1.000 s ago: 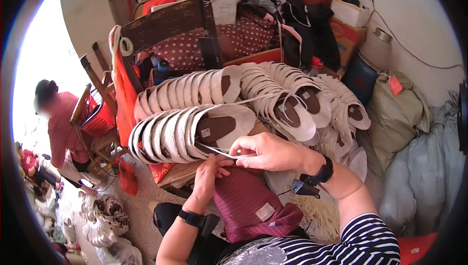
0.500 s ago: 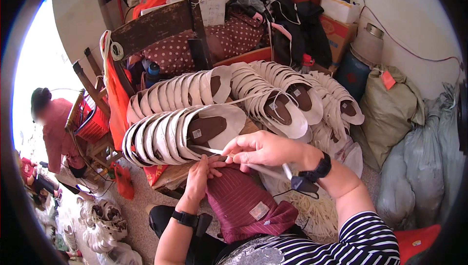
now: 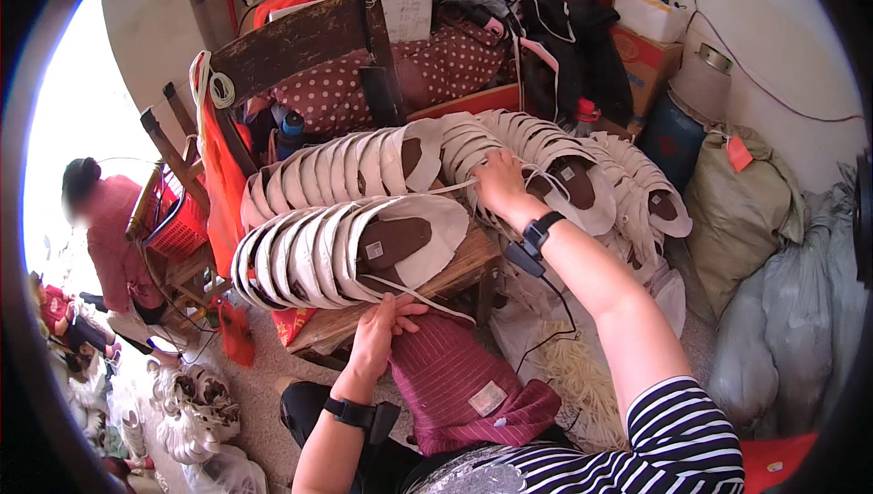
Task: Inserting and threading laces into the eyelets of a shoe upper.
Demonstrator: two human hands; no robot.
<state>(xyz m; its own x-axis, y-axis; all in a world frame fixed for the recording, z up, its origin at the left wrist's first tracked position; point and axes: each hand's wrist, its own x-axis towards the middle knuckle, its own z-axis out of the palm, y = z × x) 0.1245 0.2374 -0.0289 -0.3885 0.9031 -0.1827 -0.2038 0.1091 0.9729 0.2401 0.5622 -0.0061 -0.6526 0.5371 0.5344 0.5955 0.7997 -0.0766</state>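
Note:
A nested stack of off-white shoe uppers with brown insoles (image 3: 396, 239) lies across the near end of a wooden bench (image 3: 450, 278). From its side a white cord (image 3: 446, 309) trails over the bench edge. My left hand (image 3: 380, 335) is at that edge, its bent fingers closed where the cord passes. Stretched forward, my right hand (image 3: 500, 183) is over a middle stack of uppers (image 3: 468, 144), partly covering it. Its fingers are closed at the end of another white cord (image 3: 452, 188), which runs from the far-left stack (image 3: 336, 162).
More stacked uppers (image 3: 627, 176) lie to the right, above loose pale cords (image 3: 582, 385). Maroon striped cloth (image 3: 455, 376) covers my lap. Full sacks (image 3: 741, 212) stand at right. A chair back (image 3: 291, 49) rises behind the stacks. Another person (image 3: 118, 230) sits at far left.
My right hand has moved from beside my left hand forward to the middle stack, leaving the near cord trailing over the bench edge. My left hand stays nearly in place. The view has shifted slightly.

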